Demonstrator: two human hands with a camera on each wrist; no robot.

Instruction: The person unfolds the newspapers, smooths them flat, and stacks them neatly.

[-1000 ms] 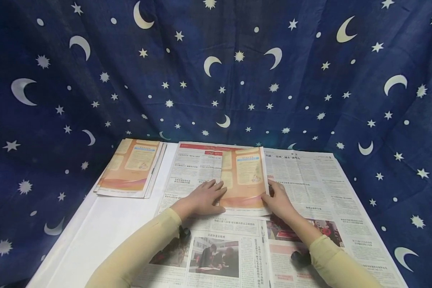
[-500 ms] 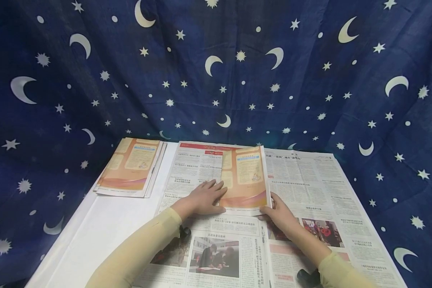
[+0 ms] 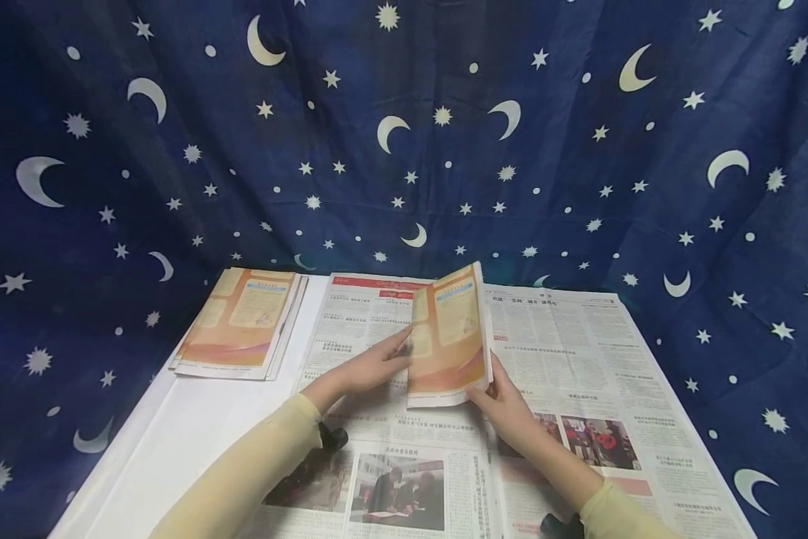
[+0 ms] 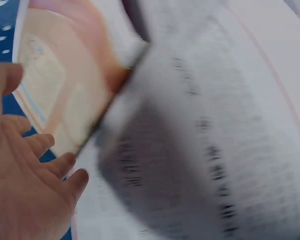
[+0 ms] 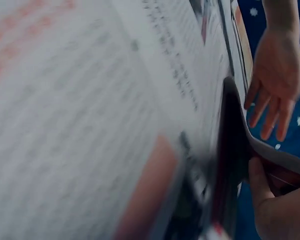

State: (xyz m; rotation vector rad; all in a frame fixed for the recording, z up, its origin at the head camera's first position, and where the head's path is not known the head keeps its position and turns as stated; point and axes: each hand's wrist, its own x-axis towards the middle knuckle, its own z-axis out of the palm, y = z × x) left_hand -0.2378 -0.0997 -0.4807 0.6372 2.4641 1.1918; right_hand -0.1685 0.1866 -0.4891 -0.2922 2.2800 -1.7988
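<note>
A folded newspaper [image 3: 444, 337] with an orange printed face is tilted up off the spread newspaper, its right side raised. My right hand [image 3: 508, 404] pinches it near the lower right corner, thumb in front and fingers behind. In the right wrist view, that hand [image 5: 285, 210] grips the paper's dark edge. My left hand [image 3: 366, 368] is at the left edge, fingers extended. The left wrist view shows this hand [image 4: 35, 175] with loosely spread fingers beside the orange face; whether the fingertips touch it cannot be told.
A large newspaper [image 3: 565, 359] lies spread over most of the white table [image 3: 195, 442]. At the back left sits a stack of folded newspapers [image 3: 235, 322] with a matching orange top. A dark blue curtain [image 3: 350, 112] with moons and stars hangs behind and at both sides.
My right hand has slid to the lower right corner and lifted the folded newspaper, which now tilts leftward. The left hand has come off its face to its left edge.
</note>
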